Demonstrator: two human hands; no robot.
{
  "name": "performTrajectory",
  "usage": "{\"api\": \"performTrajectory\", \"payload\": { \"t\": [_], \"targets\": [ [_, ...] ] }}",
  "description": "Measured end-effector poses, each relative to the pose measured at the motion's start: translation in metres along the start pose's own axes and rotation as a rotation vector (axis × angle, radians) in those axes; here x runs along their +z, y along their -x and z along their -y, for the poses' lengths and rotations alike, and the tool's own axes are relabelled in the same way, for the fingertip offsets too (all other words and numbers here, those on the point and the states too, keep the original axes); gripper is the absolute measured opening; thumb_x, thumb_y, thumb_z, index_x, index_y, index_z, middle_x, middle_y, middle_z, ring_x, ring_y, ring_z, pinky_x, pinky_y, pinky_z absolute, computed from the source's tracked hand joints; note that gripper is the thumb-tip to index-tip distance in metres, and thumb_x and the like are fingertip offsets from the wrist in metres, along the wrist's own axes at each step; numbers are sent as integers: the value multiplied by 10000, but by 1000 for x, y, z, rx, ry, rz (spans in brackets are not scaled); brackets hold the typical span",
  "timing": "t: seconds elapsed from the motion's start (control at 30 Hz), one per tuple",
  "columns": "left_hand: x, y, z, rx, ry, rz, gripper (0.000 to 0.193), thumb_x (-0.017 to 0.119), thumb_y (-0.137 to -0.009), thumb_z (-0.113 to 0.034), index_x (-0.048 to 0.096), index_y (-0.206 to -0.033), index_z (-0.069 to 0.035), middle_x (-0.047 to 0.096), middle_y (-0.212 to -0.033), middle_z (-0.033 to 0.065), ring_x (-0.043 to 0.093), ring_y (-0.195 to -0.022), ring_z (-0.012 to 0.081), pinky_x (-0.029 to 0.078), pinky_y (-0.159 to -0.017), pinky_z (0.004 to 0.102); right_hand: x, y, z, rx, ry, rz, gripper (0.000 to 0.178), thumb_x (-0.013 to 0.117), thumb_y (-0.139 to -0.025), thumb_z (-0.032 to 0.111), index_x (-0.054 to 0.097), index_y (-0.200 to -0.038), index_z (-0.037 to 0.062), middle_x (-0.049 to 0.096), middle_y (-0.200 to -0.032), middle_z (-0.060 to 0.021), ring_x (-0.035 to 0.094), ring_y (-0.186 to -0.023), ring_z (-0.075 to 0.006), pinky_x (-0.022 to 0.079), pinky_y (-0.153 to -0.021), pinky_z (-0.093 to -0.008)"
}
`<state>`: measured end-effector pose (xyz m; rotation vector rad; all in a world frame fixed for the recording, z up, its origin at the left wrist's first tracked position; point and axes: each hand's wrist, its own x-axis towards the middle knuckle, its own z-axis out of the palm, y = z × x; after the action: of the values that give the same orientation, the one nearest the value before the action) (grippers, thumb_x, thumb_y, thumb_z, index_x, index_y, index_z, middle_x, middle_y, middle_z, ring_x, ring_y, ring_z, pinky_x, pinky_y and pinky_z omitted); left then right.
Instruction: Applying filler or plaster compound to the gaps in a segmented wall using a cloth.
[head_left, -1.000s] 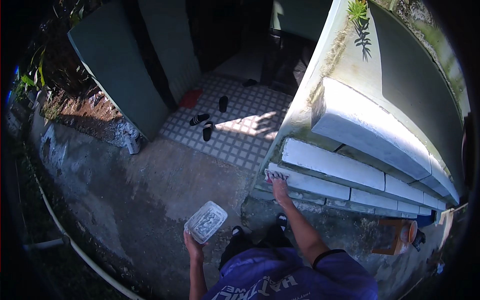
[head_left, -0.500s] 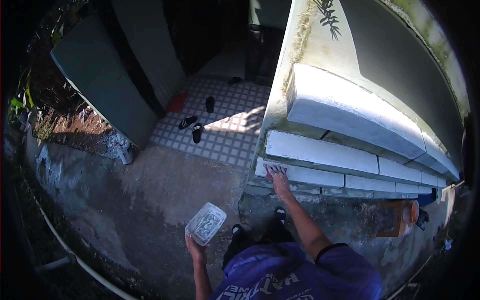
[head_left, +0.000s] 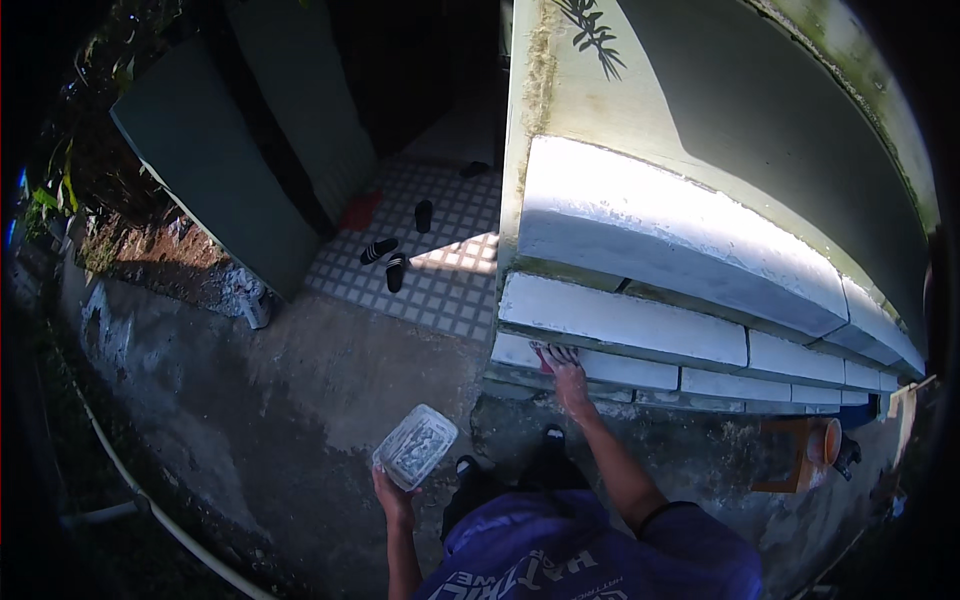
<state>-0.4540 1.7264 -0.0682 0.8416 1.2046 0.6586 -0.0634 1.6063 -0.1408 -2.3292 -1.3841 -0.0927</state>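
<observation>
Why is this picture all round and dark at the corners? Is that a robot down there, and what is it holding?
No robot here, just a person with two bare hands! The camera sits on the person's head and looks down, so you see their own arms and purple shirt. Its very wide lens bends straight edges and leaves the corners dark.

The left hand holds a plastic tub with whitish smears inside. The right hand holds a small red thing against a white block low on the wall. It's mostly covered, so I can't tell what it is.

Over on the tiled floor lie some dark sandals.
</observation>
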Motion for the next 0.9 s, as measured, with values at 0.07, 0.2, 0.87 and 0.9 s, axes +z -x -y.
{"api": "performTrajectory", "payload": {
  "t": [0.07,0.2,0.87,0.9],
  "targets": [
    [4,-2,11,10,11,13,644,383,-934,-611,392,-1385,-152,543,-1279,64,615,-1030,214,503,-543,277,11,-14,-22,276,34,263,522,479,-846,35,486,-1365,87,540,-1319,-189,506,-1231,-323,309,-1112,-479],
    [23,9,24,2,0,10,656,399,-931,-608,379,-1388,-138,534,-1280,87,619,-1046,235,532,-538,289,47,22,-37,134,486,77,526,500,-879,98,422,-1399,110,463,-1364,-187,435,-1246,-409,276,-1084,-586],
    [67,60,53,-4,72,-140,586,381,-945,-563,430,-1372,-165,561,-1267,36,592,-1084,200,489,-604,308,6,47,-29,92,254,116,335,486,-911,98,604,-1221,45,640,-1082,-247,586,-1129,-338,377,-1048,-476],
    [68,60,52,-1,56,-158,584,381,-945,-561,430,-1373,-167,559,-1270,36,592,-1082,200,488,-608,314,0,47,-28,91,253,118,335,486,-911,98,604,-1221,45,640,-1082,-247,586,-1129,-338,377,-1048,-476]
  ]
}}
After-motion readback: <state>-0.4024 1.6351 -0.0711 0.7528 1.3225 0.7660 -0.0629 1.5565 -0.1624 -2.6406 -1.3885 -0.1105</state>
